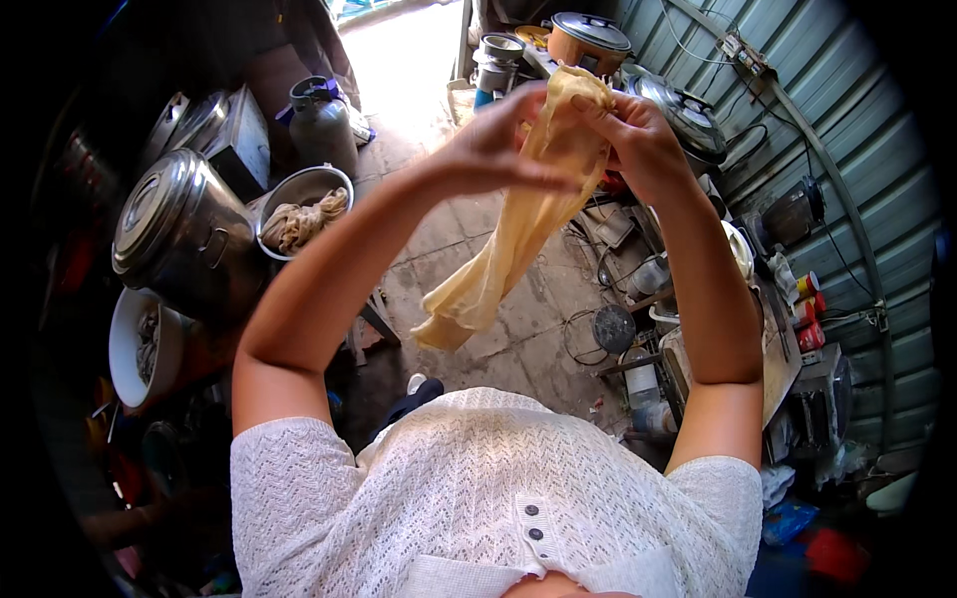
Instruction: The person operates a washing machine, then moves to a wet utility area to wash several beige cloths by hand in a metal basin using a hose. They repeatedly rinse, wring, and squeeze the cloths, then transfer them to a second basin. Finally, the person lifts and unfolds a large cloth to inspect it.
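Observation:
A long strip of thin, yellowish cloth (516, 232) hangs in front of me, bunched at its top and trailing toward the lower left. My right hand (644, 146) pinches its gathered upper end, thumb in front. Blurred by motion, my left hand (490, 146) is at the left side of the cloth, its thumb and fingers spread wide. One digit crosses in front of the cloth, and the upper fingertips are partly hidden at its edge. Whether the left hand grips the fabric cannot be made out.
On the left stand a large lidded metal pot (187, 232), a bowl of crumpled cloth (271, 196), a white basin (127, 351) and a gas cylinder (323, 131). Rightward are a lidded orange pot (587, 45), a cluttered table (781, 336) and a corrugated metal wall (860, 194). Paving (448, 239) lies below.

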A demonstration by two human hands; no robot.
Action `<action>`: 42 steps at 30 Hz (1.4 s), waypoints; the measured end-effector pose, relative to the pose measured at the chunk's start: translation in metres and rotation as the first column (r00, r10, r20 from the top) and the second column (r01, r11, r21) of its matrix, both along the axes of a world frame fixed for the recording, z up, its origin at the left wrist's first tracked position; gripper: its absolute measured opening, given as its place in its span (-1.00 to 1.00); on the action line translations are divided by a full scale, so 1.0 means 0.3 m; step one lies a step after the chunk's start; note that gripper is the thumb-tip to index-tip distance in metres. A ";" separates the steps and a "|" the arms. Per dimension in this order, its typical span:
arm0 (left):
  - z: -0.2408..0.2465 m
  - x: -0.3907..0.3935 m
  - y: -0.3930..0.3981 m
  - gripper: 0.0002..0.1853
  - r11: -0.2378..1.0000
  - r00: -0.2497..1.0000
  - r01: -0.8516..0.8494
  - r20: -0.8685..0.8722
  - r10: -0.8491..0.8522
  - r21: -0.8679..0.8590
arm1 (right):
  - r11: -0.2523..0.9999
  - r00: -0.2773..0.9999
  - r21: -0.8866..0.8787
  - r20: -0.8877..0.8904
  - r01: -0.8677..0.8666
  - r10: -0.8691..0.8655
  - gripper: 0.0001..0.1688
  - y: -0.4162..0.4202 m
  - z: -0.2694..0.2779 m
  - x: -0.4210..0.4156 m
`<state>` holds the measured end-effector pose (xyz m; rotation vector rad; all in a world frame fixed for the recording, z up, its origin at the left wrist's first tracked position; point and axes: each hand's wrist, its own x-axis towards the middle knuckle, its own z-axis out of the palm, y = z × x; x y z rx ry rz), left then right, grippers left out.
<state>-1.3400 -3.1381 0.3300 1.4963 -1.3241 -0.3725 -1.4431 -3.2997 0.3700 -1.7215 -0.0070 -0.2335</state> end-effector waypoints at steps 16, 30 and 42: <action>-0.618 0.415 0.298 -0.81 0.964 0.924 -0.214 -0.287 0.252 0.157 | 0.970 0.941 0.142 -0.305 0.199 -0.148 -0.59 0.098 0.044 -0.080; -0.245 0.583 0.188 -0.71 0.986 0.990 -0.127 -0.050 0.133 0.106 | 0.564 0.656 -0.425 0.099 0.708 -0.749 -0.64 0.008 0.044 -0.305; 0.029 0.190 0.080 -0.74 0.935 0.924 0.327 -0.163 -0.346 -0.135 | 0.923 0.952 -0.234 0.041 0.304 -0.303 -0.23 0.229 -0.065 -0.111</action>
